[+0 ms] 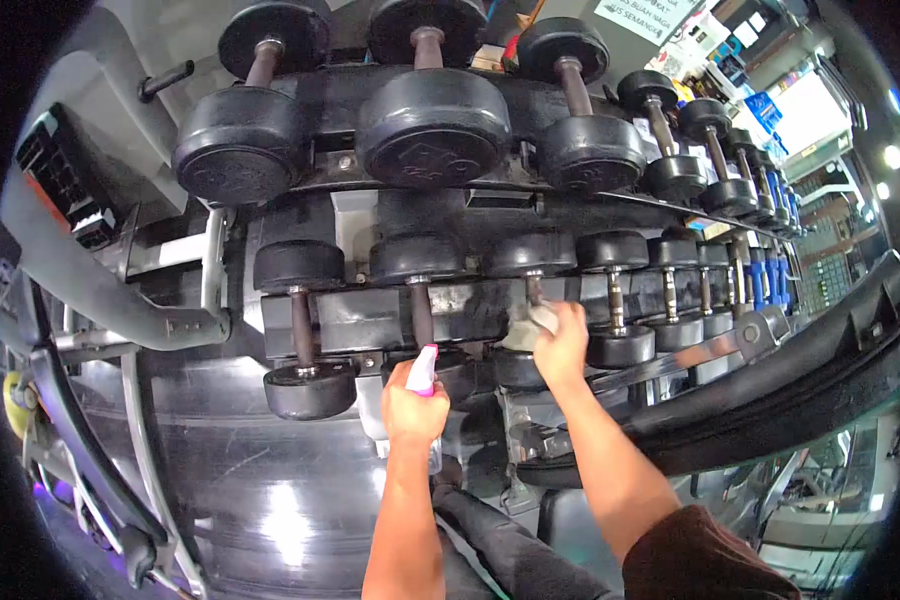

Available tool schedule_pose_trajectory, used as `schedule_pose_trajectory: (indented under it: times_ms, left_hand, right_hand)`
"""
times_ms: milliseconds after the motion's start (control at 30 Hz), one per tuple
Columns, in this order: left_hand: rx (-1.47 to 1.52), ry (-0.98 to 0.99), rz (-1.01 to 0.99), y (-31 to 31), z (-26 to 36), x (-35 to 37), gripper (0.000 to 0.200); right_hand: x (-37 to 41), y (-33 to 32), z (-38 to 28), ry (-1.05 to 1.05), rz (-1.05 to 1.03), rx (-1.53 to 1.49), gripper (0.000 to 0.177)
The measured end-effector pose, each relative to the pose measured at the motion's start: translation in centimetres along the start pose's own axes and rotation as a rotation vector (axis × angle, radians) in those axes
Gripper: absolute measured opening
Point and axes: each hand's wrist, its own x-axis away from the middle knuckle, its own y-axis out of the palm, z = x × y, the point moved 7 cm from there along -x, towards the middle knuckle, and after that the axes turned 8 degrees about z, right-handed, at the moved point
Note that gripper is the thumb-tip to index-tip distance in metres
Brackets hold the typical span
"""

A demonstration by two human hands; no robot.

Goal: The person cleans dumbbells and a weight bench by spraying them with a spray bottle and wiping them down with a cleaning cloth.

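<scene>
My left hand (414, 405) is closed around a spray bottle (425, 370) with a white and pink trigger head; most of its body is hidden behind the hand. In my right hand (562, 345) is a pale cloth (526, 333), bunched under the fingers. The cloth lies against a black dumbbell (532, 254) on the lower rack row, over the lower part of its handle and near its front head. Just beyond my left hand is another black dumbbell (420, 262), its front head partly covered by that hand.
Several larger dumbbells (434, 120) line the upper rack row. At the left of the lower row lies one more dumbbell (310, 390). A padded bench (770, 385) reaches in from the right. Grey machine frames (90, 270) stand on the left, above a shiny dark floor (240, 490).
</scene>
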Motion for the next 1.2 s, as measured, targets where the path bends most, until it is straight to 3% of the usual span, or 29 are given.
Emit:
schedule_pose_trajectory:
  times_ms: [33,67,133,167,200,267,333,400,433,467,533,567,633,733,767,867,1000,1067,1167,1200]
  left_hand:
    - [-0.019,0.040,0.015,0.1,-0.1,-0.1,0.030]
    - [-0.011,0.049,0.004,0.1,-0.5,-0.2,0.030]
    - [0.014,0.055,-0.019,0.7,-1.2,-0.5,0.030]
    - [0.048,0.068,-0.029,0.3,-0.3,0.0,0.029]
    - [0.059,0.287,0.028,-0.2,1.6,0.9,0.027]
    - [0.090,0.477,-0.020,0.1,3.2,3.7,0.027]
    - [0.015,0.481,-0.199,1.3,5.1,6.6,0.024]
    - [0.169,0.385,-0.368,3.9,4.2,7.7,0.021]
    - [0.149,0.384,-0.397,4.6,4.5,8.0,0.019]
    - [0.121,0.386,-0.397,5.1,4.8,8.2,0.019]
    - [0.071,0.388,-0.391,5.9,5.1,8.5,0.019]
    - [0.045,0.396,-0.395,6.2,5.1,8.5,0.020]
    - [-0.007,0.416,-0.396,6.4,5.0,8.2,0.021]
    - [0.109,0.452,-0.427,5.7,5.7,7.6,0.021]
    - [0.121,0.535,-0.437,5.2,6.5,7.4,0.020]
    - [0.051,0.487,-0.479,4.5,7.0,6.5,0.017]
    - [-0.055,0.523,-0.584,4.6,7.8,6.3,0.017]
    - [-0.074,0.527,-0.635,5.2,7.9,6.4,0.017]
    - [-0.021,0.432,-0.652,5.6,7.7,5.8,0.019]
    - [0.010,0.380,-0.645,5.6,7.4,5.5,0.021]
  right_hand:
    - [0.7,-1.8,-1.3,-0.007,0.109,-0.035,0.046]
    - [2.2,-2.7,-0.3,0.131,0.189,-0.234,0.042]
    - [5.1,-5.2,-0.1,0.448,0.168,-0.386,0.037]
    - [7.3,-6.8,-0.1,0.494,0.133,-0.390,0.036]
    - [9.5,-8.2,0.4,0.530,0.102,-0.399,0.034]
    - [15.2,-9.0,2.4,0.795,0.058,-0.756,0.036]
    - [18.0,-10.0,1.4,0.635,-0.270,-0.599,0.039]
    - [23.2,-8.6,2.6,1.013,-0.394,-0.884,0.049]
    - [25.3,-8.4,2.6,1.154,-0.449,-0.878,0.053]
    - [27.6,-8.5,2.6,1.435,-0.448,-0.942,0.055]
    - [30.1,-8.3,2.1,1.714,-0.317,-1.225,0.061]
    - [30.3,-8.3,1.7,1.730,-0.324,-1.362,0.059]
    - [29.6,-8.4,0.1,1.740,-0.339,-1.643,0.055]
    - [28.1,-8.6,-0.9,1.631,-0.543,-1.448,0.051]
    - [27.4,-8.5,-0.6,1.574,-0.500,-1.455,0.045]
    - [23.1,-8.9,0.0,1.285,-0.093,-1.032,0.043]
    - [13.9,-12.0,-2.6,0.554,0.094,-0.495,0.041]
    - [11.0,-11.8,-2.0,0.512,0.295,-0.404,0.043]
    - [8.5,-10.4,0.8,0.517,0.366,-0.397,0.047]
    - [7.6,-10.0,0.6,0.418,0.339,-0.234,0.048]
